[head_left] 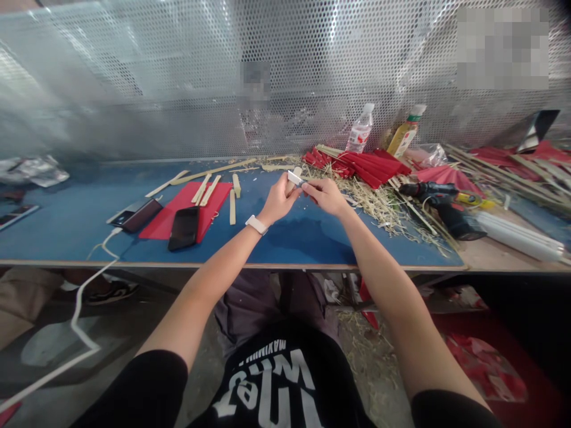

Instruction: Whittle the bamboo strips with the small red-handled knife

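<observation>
My left hand is closed around a short pale bamboo strip, whose end sticks up past the fingers. Over the blue tabletop, my right hand grips a small knife. Its broad, shiny blade points left and lies against or just in front of the strip; I cannot tell which. Most of the knife's handle is hidden by the fingers. To the left of my hands are loose bamboo pieces, and more strips rest on a red sheet.
A black phone and a power bank with a white cable are at left. Bamboo shavings, folded red fabric, two bottles and a power drill occupy the right. Behind stands a perforated metal panel.
</observation>
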`<action>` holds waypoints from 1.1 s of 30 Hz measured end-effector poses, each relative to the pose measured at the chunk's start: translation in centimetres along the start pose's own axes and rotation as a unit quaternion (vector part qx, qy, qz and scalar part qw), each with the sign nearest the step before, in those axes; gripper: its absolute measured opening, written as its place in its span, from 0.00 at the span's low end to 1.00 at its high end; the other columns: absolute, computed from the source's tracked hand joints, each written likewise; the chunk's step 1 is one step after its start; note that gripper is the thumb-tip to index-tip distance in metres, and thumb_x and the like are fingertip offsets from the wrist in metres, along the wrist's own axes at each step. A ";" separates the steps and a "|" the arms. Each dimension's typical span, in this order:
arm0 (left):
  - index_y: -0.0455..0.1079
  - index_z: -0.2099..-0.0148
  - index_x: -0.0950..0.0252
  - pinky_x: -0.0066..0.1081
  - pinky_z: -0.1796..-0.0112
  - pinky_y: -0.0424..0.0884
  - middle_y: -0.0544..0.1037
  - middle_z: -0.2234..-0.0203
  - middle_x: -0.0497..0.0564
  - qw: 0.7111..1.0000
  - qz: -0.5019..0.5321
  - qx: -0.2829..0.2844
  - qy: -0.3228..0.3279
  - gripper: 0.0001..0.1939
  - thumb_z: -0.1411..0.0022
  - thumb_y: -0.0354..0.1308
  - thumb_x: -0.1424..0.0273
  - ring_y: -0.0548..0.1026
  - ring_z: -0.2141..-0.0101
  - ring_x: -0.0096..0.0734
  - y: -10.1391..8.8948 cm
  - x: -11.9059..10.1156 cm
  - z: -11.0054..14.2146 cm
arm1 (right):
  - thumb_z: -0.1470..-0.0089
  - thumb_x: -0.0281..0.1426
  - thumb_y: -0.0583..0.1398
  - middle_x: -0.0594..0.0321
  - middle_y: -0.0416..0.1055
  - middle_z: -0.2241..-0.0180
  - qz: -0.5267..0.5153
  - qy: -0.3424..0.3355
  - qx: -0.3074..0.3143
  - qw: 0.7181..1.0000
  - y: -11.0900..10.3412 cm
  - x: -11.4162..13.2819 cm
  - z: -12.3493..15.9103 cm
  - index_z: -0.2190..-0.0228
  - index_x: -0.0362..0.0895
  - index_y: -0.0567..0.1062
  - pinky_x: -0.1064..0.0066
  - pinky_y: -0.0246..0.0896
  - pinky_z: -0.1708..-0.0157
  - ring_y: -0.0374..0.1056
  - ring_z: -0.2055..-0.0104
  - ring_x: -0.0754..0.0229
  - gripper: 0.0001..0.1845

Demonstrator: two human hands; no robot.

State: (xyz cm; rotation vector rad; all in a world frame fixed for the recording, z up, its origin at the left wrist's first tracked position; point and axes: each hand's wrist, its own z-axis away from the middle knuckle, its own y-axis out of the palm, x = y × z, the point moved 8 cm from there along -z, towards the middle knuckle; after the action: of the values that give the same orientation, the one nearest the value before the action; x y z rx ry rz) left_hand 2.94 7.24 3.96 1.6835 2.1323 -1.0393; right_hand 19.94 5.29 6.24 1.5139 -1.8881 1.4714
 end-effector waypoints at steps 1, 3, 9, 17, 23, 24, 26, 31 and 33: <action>0.67 0.49 0.57 0.44 0.60 0.77 0.78 0.65 0.50 1.000 0.001 0.000 -0.002 0.30 0.23 0.63 0.35 0.80 0.65 0.41 0.0 0.0 0.0 | 0.29 0.62 0.59 0.63 0.67 0.79 -0.002 0.001 -0.002 1.000 0.0 0.0 0.0 0.75 0.49 0.71 0.65 0.57 0.68 0.66 0.70 0.56 0.34; 0.67 0.49 0.57 0.43 0.59 0.78 0.79 0.63 0.51 1.000 0.004 0.004 -0.006 0.30 0.23 0.63 0.35 0.82 0.64 0.41 0.0 0.0 0.0 | 0.28 0.62 0.58 0.63 0.68 0.79 -0.004 0.002 -0.007 1.000 0.1 0.0 0.1 0.75 0.49 0.71 0.65 0.57 0.68 0.66 0.70 0.56 0.35; 0.68 0.48 0.58 0.45 0.57 0.80 0.82 0.60 0.55 1.000 0.021 0.010 -0.010 0.29 0.22 0.62 0.36 0.85 0.61 0.45 0.2 0.2 0.0 | 0.28 0.63 0.57 0.62 0.68 0.78 0.013 -0.001 -0.033 0.999 0.1 0.2 0.1 0.74 0.49 0.71 0.64 0.56 0.67 0.67 0.68 0.55 0.35; 0.69 0.47 0.58 0.48 0.54 0.83 0.82 0.63 0.54 1.000 0.029 -0.003 -0.009 0.28 0.22 0.64 0.38 0.87 0.59 0.47 0.0 -0.1 -0.2 | 0.31 0.71 0.57 0.62 0.67 0.78 -0.037 0.017 -0.045 0.998 0.8 -0.2 0.1 0.74 0.49 0.70 0.65 0.56 0.71 0.65 0.71 0.56 0.40; 0.68 0.50 0.57 0.43 0.59 0.78 0.79 0.64 0.52 0.999 0.033 -0.021 -0.023 0.31 0.24 0.62 0.33 0.81 0.64 0.40 0.0 0.2 -0.3 | 0.36 0.78 0.57 0.64 0.65 0.79 -0.092 0.037 -0.062 0.993 1.5 -0.7 -0.1 0.73 0.50 0.69 0.65 0.55 0.74 0.62 0.75 0.58 0.44; 0.68 0.50 0.57 0.42 0.60 0.77 0.78 0.65 0.51 0.999 0.033 -0.024 -0.027 0.32 0.25 0.62 0.32 0.80 0.64 0.40 0.0 0.2 -0.3 | 0.37 0.79 0.57 0.65 0.64 0.79 -0.101 0.044 -0.064 0.992 1.7 -0.8 -0.1 0.73 0.50 0.69 0.65 0.56 0.75 0.61 0.75 0.58 0.44; 0.68 0.51 0.57 0.41 0.60 0.75 0.75 0.66 0.50 0.999 0.034 -0.025 -0.032 0.33 0.25 0.62 0.31 0.78 0.65 0.38 -0.1 0.3 -0.4 | 0.39 0.80 0.58 0.65 0.64 0.79 -0.111 0.049 -0.069 0.990 1.8 -1.0 -0.1 0.72 0.51 0.69 0.65 0.56 0.75 0.61 0.76 0.59 0.45; 0.65 0.56 0.57 0.37 0.66 0.69 0.69 0.71 0.45 0.998 0.028 -0.039 -0.034 0.35 0.27 0.61 0.29 0.68 0.72 0.31 -0.4 -0.9 -0.2 | 0.41 0.82 0.57 0.66 0.64 0.79 -0.150 0.069 -0.082 0.983 2.5 -1.5 -0.1 0.71 0.52 0.68 0.64 0.55 0.78 0.58 0.78 0.60 0.46; 0.63 0.58 0.57 0.36 0.68 0.68 0.67 0.72 0.43 0.998 0.028 -0.040 -0.031 0.35 0.27 0.63 0.30 0.65 0.73 0.29 -0.2 -1.7 -0.1 | 0.39 0.81 0.56 0.65 0.64 0.79 -0.158 0.080 -0.076 0.981 3.0 -1.8 -0.1 0.70 0.52 0.67 0.64 0.57 0.78 0.59 0.78 0.59 0.45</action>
State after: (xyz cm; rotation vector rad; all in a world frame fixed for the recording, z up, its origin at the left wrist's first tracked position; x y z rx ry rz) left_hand 3.29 5.98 5.09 1.6422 2.0486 -0.9654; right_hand 18.00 6.10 3.43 1.4920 -1.5455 1.2358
